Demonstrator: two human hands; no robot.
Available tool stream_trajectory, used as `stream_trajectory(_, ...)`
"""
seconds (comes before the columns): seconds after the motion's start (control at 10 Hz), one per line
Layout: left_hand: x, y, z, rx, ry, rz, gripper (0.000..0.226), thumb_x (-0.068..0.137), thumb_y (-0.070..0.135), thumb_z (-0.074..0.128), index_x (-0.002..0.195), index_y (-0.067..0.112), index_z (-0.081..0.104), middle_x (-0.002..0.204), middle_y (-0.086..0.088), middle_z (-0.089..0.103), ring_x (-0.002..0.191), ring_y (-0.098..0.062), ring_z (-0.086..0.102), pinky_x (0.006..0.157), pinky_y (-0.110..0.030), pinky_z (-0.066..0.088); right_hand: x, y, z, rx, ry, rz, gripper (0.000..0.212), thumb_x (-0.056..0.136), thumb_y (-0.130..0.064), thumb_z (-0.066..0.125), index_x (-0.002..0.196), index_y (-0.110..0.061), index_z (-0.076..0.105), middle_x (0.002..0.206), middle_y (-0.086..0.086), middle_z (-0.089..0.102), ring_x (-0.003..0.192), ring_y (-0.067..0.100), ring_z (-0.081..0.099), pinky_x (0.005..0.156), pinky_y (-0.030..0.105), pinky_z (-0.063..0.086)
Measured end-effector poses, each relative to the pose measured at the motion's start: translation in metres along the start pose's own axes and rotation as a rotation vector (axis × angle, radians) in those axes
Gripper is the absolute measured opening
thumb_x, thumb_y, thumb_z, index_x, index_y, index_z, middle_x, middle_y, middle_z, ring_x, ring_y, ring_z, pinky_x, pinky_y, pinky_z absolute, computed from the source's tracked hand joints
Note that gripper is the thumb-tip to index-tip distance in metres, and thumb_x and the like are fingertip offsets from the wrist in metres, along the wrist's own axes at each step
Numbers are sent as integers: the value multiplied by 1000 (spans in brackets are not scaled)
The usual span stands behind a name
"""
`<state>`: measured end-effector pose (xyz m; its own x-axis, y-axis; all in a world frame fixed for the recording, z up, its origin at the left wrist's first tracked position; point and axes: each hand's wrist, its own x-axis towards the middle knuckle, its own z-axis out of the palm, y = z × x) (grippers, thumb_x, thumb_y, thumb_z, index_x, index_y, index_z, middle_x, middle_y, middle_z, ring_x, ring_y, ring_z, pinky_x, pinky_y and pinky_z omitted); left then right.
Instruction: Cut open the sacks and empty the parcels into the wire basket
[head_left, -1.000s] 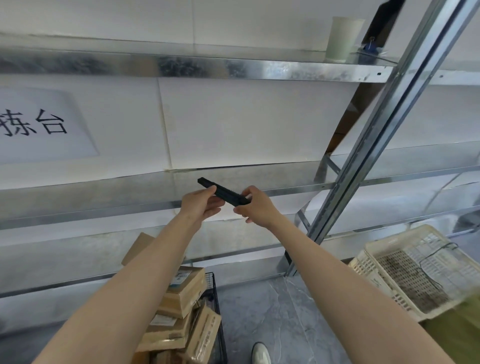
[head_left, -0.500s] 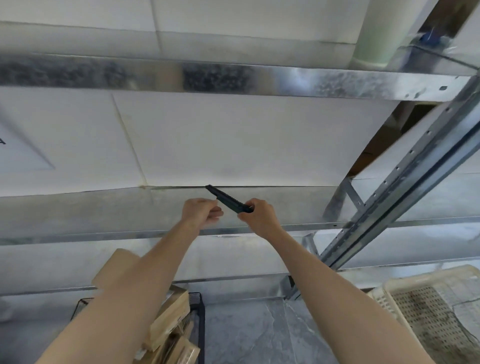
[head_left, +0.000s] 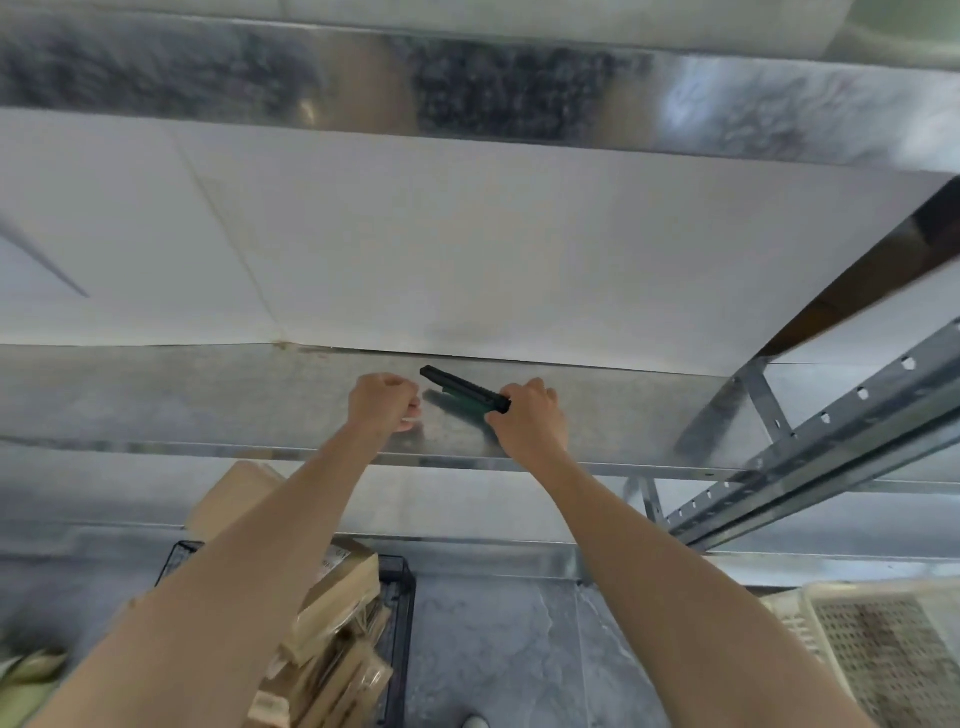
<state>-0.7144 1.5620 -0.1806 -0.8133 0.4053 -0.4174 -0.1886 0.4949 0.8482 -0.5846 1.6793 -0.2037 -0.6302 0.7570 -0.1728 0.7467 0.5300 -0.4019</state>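
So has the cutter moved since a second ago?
Yes. The cutter has gone forward over the metal shelf toward the back wall, in the right hand.

Galvanised steel shelf (head_left: 156, 395) runs L to R across mid view, its front lip a thin bright strip. Above it, underside/edge of an upper shelf (head_left: 519, 88), mottled and reflective. Between the two, a white backing panel (head_left: 467, 249) w/ a slanting seam at left; bottom edge meets the shelf's rear. Right side: slotted upright post (head_left: 831, 457) leaning diagonally through frame, a short metal brace (head_left: 763, 395) just behind it. Lower shelf rail (head_left: 467, 551) below. Grey stone-look floor (head_left: 493, 649) at bottom centre. White perforated plastic crate (head_left: 789, 613) on floor at bottom R, partly cut off. Shoe toe (head_left: 474, 721) at bottom edge.
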Motion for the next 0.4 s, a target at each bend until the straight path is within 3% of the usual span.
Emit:
stream_trajectory(0.2, 3, -3, -12, 60, 36, 48, 10, 89, 11, 56, 85, 8, 65, 70, -4, 64, 62, -13, 61, 55, -22, 53, 2, 6, 11, 31, -16, 50, 26, 88, -21, 53, 112, -14, 60, 117, 8, 49, 106, 27, 45, 83, 38, 45)
stream_trajectory(0.4, -4, -3, -31, 111, 52, 96, 14, 89, 13, 54, 83, 8, 66, 82, -10, 67, 69, -17, 64, 70, -30, 55, -1, 6, 5, 172, -37, 83, 46, 88, -23, 56, 134, -19, 48, 130, 7, 47, 122, 27, 41, 93, 39, 44)
